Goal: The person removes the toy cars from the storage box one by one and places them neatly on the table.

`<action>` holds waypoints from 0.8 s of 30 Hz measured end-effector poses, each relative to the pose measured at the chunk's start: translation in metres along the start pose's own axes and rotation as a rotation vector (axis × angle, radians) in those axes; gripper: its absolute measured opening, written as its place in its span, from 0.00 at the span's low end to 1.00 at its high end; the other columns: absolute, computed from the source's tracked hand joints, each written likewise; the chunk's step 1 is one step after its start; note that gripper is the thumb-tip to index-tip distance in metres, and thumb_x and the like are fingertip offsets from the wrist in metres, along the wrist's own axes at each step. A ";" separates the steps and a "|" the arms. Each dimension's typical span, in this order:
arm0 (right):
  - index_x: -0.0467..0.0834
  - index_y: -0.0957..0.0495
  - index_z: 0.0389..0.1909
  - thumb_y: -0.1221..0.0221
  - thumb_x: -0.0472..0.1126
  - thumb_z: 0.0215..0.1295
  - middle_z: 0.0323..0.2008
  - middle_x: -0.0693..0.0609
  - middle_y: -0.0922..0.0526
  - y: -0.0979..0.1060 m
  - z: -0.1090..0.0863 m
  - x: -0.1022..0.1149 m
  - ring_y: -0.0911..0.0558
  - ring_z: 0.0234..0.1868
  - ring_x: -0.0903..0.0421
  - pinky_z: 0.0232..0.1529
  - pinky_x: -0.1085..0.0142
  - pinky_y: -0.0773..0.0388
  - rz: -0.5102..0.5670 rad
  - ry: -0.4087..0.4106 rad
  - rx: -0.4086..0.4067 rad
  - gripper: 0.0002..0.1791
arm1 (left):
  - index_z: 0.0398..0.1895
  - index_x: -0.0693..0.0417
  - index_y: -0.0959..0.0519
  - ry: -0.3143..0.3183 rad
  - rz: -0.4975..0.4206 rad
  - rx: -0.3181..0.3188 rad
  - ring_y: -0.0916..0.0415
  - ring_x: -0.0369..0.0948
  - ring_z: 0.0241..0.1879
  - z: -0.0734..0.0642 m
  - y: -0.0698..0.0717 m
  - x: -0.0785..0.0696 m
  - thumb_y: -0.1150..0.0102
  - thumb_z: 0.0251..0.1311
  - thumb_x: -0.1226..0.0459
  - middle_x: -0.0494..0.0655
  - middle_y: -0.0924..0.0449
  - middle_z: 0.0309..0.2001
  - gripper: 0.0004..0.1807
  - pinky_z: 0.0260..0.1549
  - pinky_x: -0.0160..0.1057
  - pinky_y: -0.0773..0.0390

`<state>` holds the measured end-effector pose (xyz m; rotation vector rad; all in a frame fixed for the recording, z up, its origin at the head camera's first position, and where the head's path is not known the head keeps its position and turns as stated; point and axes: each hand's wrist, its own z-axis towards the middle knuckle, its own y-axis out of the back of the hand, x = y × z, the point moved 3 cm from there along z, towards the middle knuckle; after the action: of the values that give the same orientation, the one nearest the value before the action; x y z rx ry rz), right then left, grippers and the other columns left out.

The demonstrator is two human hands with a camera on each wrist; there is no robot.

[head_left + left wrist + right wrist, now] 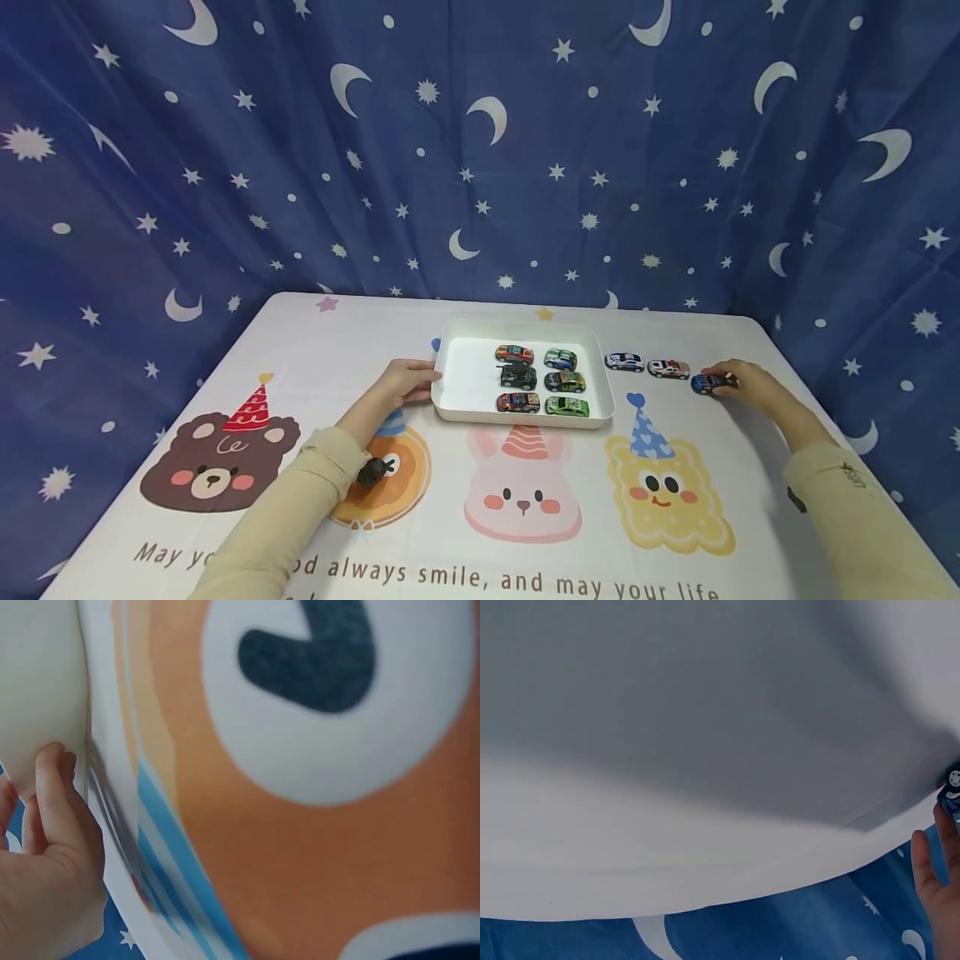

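A white tray (467,413) on the table holds several toy cars in two columns, among them a black toy vehicle (517,377) and a green toy car (567,407). My left hand (408,382) grips the tray's left edge; in the left wrist view its thumb and fingers pinch the pale wall (45,682). To the right of the tray, my right hand (744,385) holds a blue toy car (703,383) from its right end. A white toy car (624,362) and a white-and-red toy car (667,369) stand between the tray and that blue car.
The white tablecloth (420,567) bears printed cartoon figures and lettering. Behind the table's far edge hangs a dark blue curtain (525,275) with moons and stars. Each wrist has a small black device near the sleeve, like the one on the left wrist (371,472).
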<state>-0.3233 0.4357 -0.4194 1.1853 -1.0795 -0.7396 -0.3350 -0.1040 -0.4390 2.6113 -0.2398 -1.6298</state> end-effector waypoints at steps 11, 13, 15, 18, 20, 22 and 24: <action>0.25 0.26 0.43 0.38 0.31 0.56 0.39 0.28 0.21 0.001 0.006 -0.008 0.21 0.41 0.33 0.41 0.43 0.22 -0.081 -0.093 -0.019 0.16 | 0.56 0.61 0.24 -0.019 -0.010 0.026 0.18 0.38 0.31 0.012 0.001 0.011 0.34 0.53 0.67 0.59 0.17 0.44 0.24 0.30 0.32 0.14; 0.25 0.26 0.43 0.38 0.31 0.56 0.39 0.27 0.21 0.002 0.008 -0.006 0.21 0.40 0.33 0.41 0.42 0.23 -0.090 -0.119 -0.023 0.17 | 0.54 0.60 0.23 -0.026 -0.012 0.027 0.17 0.39 0.32 0.014 0.001 0.013 0.33 0.52 0.67 0.58 0.17 0.42 0.24 0.31 0.33 0.14; 0.25 0.26 0.44 0.39 0.31 0.56 0.39 0.28 0.21 0.002 0.010 -0.005 0.21 0.41 0.33 0.41 0.42 0.23 -0.098 -0.136 -0.014 0.17 | 0.54 0.61 0.23 -0.027 -0.012 0.015 0.17 0.39 0.31 0.013 0.001 0.012 0.34 0.53 0.67 0.59 0.17 0.43 0.23 0.31 0.33 0.14; 0.25 0.26 0.44 0.38 0.30 0.55 0.39 0.28 0.21 0.000 0.016 -0.003 0.22 0.42 0.32 0.43 0.42 0.23 -0.105 -0.137 0.014 0.16 | 0.57 0.62 0.25 -0.007 0.013 -0.030 0.19 0.35 0.29 0.004 -0.001 0.008 0.38 0.57 0.68 0.59 0.18 0.47 0.23 0.30 0.30 0.15; 0.25 0.27 0.44 0.37 0.29 0.54 0.40 0.28 0.21 -0.002 0.018 -0.003 0.23 0.44 0.32 0.45 0.41 0.24 -0.109 -0.135 0.028 0.17 | 0.58 0.63 0.27 -0.006 0.014 -0.033 0.21 0.33 0.27 0.000 -0.002 0.006 0.39 0.58 0.68 0.59 0.19 0.48 0.23 0.27 0.28 0.16; 0.25 0.28 0.45 0.36 0.28 0.52 0.41 0.26 0.22 -0.004 0.019 -0.003 0.24 0.45 0.30 0.46 0.39 0.25 -0.104 -0.142 0.033 0.20 | 0.59 0.63 0.27 0.000 0.012 -0.034 0.22 0.32 0.25 -0.003 -0.002 0.004 0.40 0.59 0.68 0.59 0.19 0.48 0.23 0.24 0.26 0.17; 0.25 0.30 0.47 0.35 0.27 0.50 0.43 0.24 0.24 -0.005 0.019 -0.004 0.25 0.46 0.28 0.47 0.38 0.25 -0.102 -0.157 0.032 0.23 | 0.59 0.63 0.28 0.000 0.008 -0.030 0.22 0.32 0.24 -0.003 -0.002 0.003 0.40 0.59 0.68 0.59 0.19 0.48 0.24 0.24 0.26 0.17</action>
<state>-0.3422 0.4307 -0.4250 1.2325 -1.1704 -0.9096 -0.3309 -0.1031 -0.4410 2.5848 -0.2237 -1.6175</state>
